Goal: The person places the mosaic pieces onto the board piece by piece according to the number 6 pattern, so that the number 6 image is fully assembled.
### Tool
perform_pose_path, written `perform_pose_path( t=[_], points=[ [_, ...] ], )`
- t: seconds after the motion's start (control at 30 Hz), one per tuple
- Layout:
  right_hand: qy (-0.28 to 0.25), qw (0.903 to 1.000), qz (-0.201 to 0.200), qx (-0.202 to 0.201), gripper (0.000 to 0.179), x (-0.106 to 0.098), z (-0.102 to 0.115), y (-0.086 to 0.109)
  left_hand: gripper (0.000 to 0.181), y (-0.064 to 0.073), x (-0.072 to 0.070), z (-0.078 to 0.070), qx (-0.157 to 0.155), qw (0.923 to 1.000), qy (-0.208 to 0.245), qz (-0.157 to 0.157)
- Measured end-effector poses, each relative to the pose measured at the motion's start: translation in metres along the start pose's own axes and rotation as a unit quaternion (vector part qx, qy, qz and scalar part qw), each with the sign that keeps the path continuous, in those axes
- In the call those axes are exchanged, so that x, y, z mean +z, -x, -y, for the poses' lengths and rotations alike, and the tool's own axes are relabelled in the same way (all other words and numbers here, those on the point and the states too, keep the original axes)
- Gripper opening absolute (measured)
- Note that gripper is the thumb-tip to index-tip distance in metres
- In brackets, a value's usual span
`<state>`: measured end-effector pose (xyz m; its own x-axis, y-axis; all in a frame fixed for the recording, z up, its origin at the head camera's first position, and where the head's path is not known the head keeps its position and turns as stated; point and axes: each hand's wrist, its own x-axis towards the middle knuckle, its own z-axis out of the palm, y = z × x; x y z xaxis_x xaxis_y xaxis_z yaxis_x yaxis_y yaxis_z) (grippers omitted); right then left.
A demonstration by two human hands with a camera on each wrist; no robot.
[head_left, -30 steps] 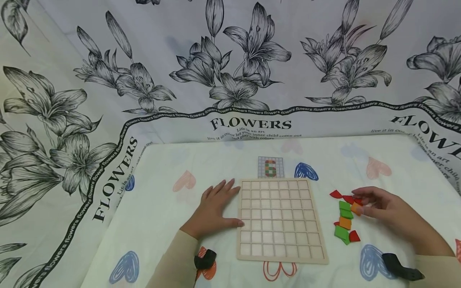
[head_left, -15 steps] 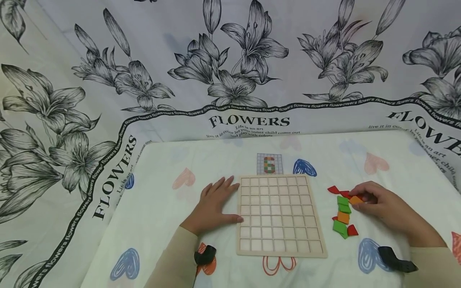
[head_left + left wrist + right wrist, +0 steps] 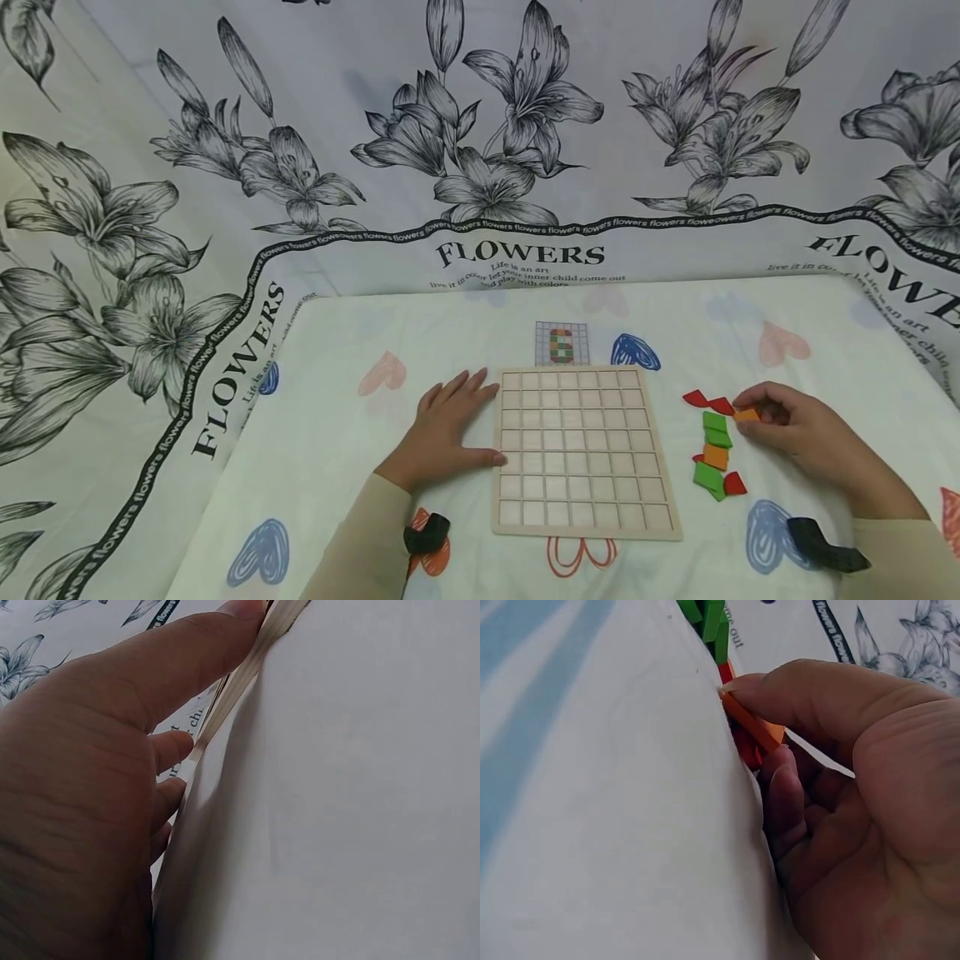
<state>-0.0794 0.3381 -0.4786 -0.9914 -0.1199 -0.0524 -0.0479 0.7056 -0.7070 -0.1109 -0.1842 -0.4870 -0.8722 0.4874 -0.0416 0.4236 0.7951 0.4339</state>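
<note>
My left hand (image 3: 442, 437) rests at the left edge of a wooden grid board (image 3: 573, 438), fingers spread and thumb touching the frame. In the left wrist view, the thumb (image 3: 187, 667) lies along the board's edge (image 3: 244, 679). Beside the pile of small tiles, my right hand (image 3: 798, 433) pinches an orange tile (image 3: 747, 415) between thumb and fingers. The right wrist view shows this orange tile (image 3: 751, 721) tilted, with a red piece (image 3: 747, 746) just beneath it. Green tiles (image 3: 716, 423), another orange tile (image 3: 716, 457) and red curved-edged pieces (image 3: 695, 398) lie loosely grouped left of that hand.
Behind the board lies a small gridded card (image 3: 562, 343) with a coloured figure on it. A heart-patterned white cloth (image 3: 360, 333) covers the table. A flower-printed curtain (image 3: 315, 108) hangs at the back and left.
My right fingers have closed on the orange tile and drawn it slightly right, away from the green tiles. The left hand stays at the board's edge.
</note>
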Motion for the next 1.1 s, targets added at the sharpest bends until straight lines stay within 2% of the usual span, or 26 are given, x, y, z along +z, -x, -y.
perform_pose_path(
  t=[0.2, 0.43, 0.83, 1.1],
  points=[
    [-0.017, 0.9993, -0.024, 0.021, 0.025, 0.0, -0.001, 0.002, 0.105, 0.0, 0.001, 0.001, 0.003, 1.0, 0.004, -0.002],
    [-0.04, 0.9978, -0.035, 0.04, 0.024, 0.0, -0.003, 0.004, 0.104, 0.0, 0.001, 0.001, 0.002, 1.0, 0.01, 0.0],
    [-0.047, 0.9958, -0.069, 0.035, 0.029, 0.001, 0.001, 0.0, 0.105, -0.001, 0.0, 0.002, 0.005, 1.0, 0.008, 0.0],
    [-0.071, 0.9945, -0.074, 0.022, 0.027, 0.003, 0.017, -0.001, 0.105, 0.0, 0.0, 0.002, 0.008, 0.9999, 0.011, -0.004]
  ],
)
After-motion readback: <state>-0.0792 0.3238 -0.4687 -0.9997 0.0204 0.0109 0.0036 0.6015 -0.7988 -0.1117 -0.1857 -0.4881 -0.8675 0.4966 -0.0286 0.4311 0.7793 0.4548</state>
